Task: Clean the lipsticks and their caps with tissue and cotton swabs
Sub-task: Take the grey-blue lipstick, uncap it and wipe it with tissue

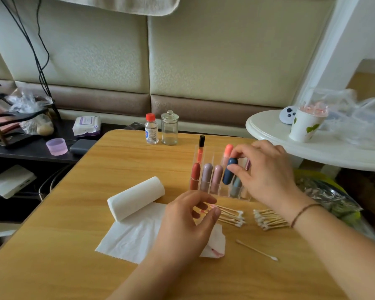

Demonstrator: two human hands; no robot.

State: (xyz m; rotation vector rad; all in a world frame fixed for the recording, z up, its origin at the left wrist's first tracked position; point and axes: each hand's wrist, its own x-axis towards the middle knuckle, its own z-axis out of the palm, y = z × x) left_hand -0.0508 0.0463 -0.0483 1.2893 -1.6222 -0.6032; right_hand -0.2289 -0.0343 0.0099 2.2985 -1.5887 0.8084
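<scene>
The right hand [266, 169] pinches a navy lipstick [229, 171] above the clear organizer [220, 180] toward the table's [74, 213] far right edge; the left hand [188, 221] hovers nearer, fingers loosely curled, holding nothing. Cotton swabs [271, 219] lie beneath the right wrist; a tissue sheet [130, 232] lies under the left hand.

Soft daylight, faint shadows, wide-angle edge bending.

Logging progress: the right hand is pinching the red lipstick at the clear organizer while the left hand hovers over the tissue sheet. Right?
Not quite. The head view shows the right hand pinching the dark blue lipstick, not the red lipstick, which stands untouched in the clear organizer. The left hand does hover over the tissue sheet.
</scene>
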